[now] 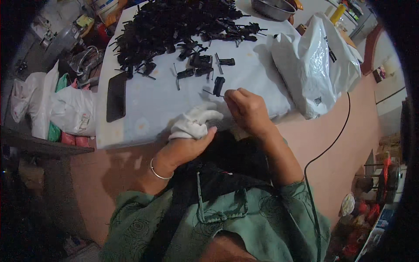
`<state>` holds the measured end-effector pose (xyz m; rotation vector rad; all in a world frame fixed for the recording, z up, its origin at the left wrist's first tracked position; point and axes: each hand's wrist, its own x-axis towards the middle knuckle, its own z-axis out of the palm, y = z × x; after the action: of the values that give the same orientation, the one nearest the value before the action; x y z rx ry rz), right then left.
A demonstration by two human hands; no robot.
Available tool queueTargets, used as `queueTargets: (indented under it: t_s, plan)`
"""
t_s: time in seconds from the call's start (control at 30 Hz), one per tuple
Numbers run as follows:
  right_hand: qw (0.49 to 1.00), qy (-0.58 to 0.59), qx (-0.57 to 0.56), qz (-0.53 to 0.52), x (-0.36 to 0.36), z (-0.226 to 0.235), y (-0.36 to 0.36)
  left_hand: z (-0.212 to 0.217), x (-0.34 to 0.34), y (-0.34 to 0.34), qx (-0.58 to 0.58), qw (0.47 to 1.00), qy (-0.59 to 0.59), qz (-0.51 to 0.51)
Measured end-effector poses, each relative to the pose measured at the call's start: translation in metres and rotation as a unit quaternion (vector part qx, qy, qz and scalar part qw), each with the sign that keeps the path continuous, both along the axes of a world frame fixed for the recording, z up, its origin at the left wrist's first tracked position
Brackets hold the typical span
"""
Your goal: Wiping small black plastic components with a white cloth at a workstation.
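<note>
My left hand (185, 146) is closed around a crumpled white cloth (194, 121) at the near edge of the white table (148, 109). My right hand (248, 109) pinches a thin dark wire-like pin between fingertips, just in front of a small black plastic part (218, 85). Several more small black parts (198, 61) and thin pins lie scattered ahead. A big heap of the same black parts (174, 22) covers the far side of the table.
A black phone (116, 96) lies at the table's left. A white plastic bag (314, 65) sits at the right edge, a metal bowl (273, 8) at the far side. White bags (65, 109) and clutter stand on the left; a black cable (331, 139) runs along the floor.
</note>
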<state>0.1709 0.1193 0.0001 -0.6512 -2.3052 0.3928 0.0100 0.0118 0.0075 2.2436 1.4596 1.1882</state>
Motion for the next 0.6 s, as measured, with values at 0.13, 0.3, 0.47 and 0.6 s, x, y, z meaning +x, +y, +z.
queueTargets:
  t_s: [0.13,0.3,0.47,0.6]
  plan:
    - [0.995,-0.049,0.076,0.045,0.008,0.009,-0.013,0.003,-0.001,-0.003,-0.045,0.991,-0.038,0.121]
    - [0.982,-0.019,0.070,0.176,-0.002,0.014,-0.031,-0.009,0.002,0.004,-0.100,0.967,-0.201,0.119]
    - [0.963,0.126,-0.228,0.069,-0.009,0.002,-0.040,0.014,0.005,-0.006,-0.281,0.878,-0.383,0.056]
    - [0.900,0.164,-0.401,0.052,-0.015,-0.002,-0.038,0.006,0.010,-0.008,-0.273,0.888,-0.368,0.039]
